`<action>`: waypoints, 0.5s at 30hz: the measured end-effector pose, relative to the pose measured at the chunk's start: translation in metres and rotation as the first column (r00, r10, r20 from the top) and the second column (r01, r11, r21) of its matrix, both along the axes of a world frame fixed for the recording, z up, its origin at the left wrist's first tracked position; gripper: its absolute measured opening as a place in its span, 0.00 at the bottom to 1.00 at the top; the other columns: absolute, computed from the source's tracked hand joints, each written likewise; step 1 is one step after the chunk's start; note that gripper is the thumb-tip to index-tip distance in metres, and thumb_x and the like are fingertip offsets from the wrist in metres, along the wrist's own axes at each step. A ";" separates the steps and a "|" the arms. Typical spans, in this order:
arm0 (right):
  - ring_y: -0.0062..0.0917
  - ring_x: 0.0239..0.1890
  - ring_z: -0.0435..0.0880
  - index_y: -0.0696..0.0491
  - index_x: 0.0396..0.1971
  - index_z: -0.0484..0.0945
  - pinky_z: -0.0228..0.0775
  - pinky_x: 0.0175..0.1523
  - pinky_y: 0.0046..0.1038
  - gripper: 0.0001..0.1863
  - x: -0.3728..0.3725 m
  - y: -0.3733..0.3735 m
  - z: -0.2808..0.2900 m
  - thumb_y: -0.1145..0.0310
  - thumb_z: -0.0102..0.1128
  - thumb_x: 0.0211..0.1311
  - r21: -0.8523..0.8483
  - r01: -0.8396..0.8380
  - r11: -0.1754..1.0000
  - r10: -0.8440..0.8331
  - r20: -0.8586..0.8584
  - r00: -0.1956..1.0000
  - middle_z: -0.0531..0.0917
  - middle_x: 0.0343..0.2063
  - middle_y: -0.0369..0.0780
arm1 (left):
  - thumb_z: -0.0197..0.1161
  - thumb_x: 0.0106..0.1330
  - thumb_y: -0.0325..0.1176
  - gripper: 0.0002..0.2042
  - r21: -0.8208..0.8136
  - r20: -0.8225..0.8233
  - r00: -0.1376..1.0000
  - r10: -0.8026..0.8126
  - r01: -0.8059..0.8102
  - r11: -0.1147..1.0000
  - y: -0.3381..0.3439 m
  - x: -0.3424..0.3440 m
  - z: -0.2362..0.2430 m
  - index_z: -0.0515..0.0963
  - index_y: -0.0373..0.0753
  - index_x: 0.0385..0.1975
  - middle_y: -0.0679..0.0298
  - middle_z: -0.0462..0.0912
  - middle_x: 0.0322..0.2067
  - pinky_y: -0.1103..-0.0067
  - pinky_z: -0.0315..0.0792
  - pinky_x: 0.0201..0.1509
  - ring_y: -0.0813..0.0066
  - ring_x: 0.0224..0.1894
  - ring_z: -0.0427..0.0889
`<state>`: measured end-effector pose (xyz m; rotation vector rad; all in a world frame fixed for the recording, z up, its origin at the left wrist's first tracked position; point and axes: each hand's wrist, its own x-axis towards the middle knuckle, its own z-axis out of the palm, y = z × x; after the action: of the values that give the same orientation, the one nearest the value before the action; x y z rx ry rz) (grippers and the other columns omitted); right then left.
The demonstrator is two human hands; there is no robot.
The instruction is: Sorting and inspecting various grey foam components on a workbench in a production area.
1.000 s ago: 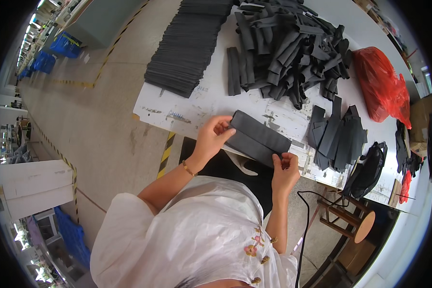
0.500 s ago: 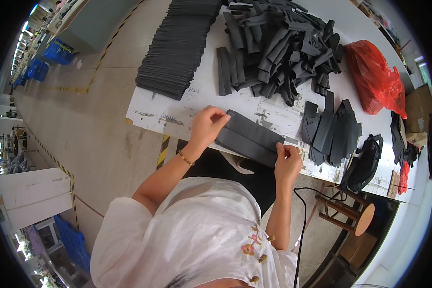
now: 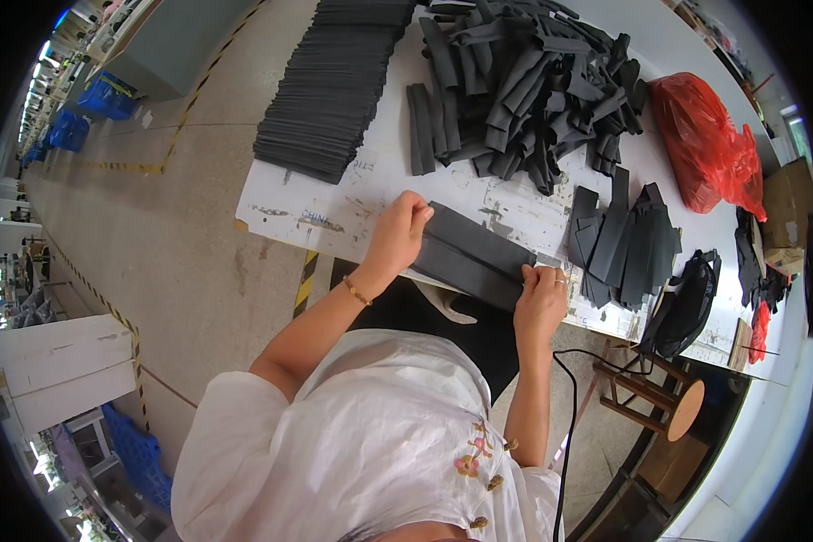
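Note:
A dark grey fabric strip (image 3: 468, 248) with a lengthwise fold lies slanted at the near edge of the white, marked table (image 3: 271, 188). My left hand (image 3: 408, 226) is closed in a pinch at its left end, and my right hand (image 3: 537, 294) grips its right end. Beyond the strip sit a neat row of stacked dark pieces (image 3: 321, 81) at the left and a loose heap of folded dark strips (image 3: 524, 95). A smaller bunch of flat dark strips (image 3: 623, 248) lies to the right of my right hand.
At the right are a red plastic bag (image 3: 696, 135), a black bag (image 3: 682, 307), a cardboard box (image 3: 783, 203) and a wooden stool (image 3: 682, 406) with a black cable nearby. Blue bins (image 3: 108, 95) stand on the marked floor at the far left.
The strip and my right hand sit slightly higher in view than a second ago. My left hand has risen and its fingers have curled further over the strip's end.

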<state>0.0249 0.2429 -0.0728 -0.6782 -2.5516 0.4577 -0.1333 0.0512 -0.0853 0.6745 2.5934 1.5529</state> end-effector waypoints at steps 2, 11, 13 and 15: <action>0.43 0.32 0.76 0.58 0.26 0.74 0.66 0.38 0.42 0.10 -0.001 0.002 -0.001 0.68 0.61 0.62 0.062 -0.041 0.997 0.040 0.007 0.999 0.77 0.27 0.45 | 0.59 0.67 0.32 0.09 -0.010 0.011 1.000 -0.003 0.003 1.000 -0.002 0.000 -0.001 0.69 0.33 0.33 0.50 0.77 0.29 0.65 0.70 0.36 0.48 0.33 0.76; 0.37 0.30 0.75 0.57 0.30 0.76 0.67 0.36 0.35 0.06 0.011 0.034 0.014 0.71 0.62 0.61 -0.188 0.079 0.979 -0.093 -0.066 0.993 0.76 0.27 0.43 | 0.58 0.68 0.37 0.10 0.005 -0.054 0.995 0.083 -0.083 0.997 -0.003 -0.054 -0.006 0.76 0.37 0.39 0.57 0.81 0.31 0.73 0.74 0.38 0.64 0.32 0.81; 0.34 0.29 0.75 0.58 0.33 0.77 0.67 0.34 0.35 0.05 0.008 0.057 0.014 0.73 0.62 0.61 -0.145 0.166 0.975 -0.182 -0.101 0.978 0.75 0.28 0.43 | 0.58 0.67 0.36 0.09 0.058 0.061 0.964 0.260 -0.263 0.963 -0.007 -0.092 -0.006 0.79 0.36 0.36 0.57 0.82 0.30 0.74 0.74 0.37 0.65 0.31 0.81; 0.37 0.31 0.77 0.58 0.35 0.78 0.68 0.35 0.34 0.07 0.004 0.082 0.010 0.72 0.63 0.60 -0.055 0.202 0.978 -0.208 -0.156 0.966 0.77 0.31 0.44 | 0.58 0.66 0.38 0.12 -0.018 -0.109 0.945 0.307 -0.311 0.950 0.000 -0.123 -0.015 0.80 0.36 0.39 0.55 0.83 0.30 0.70 0.75 0.38 0.59 0.32 0.82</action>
<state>0.0292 0.3244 -0.0632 -0.8721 -2.2973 0.4718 -0.2567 0.0507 -0.1005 0.3669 2.9141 1.5804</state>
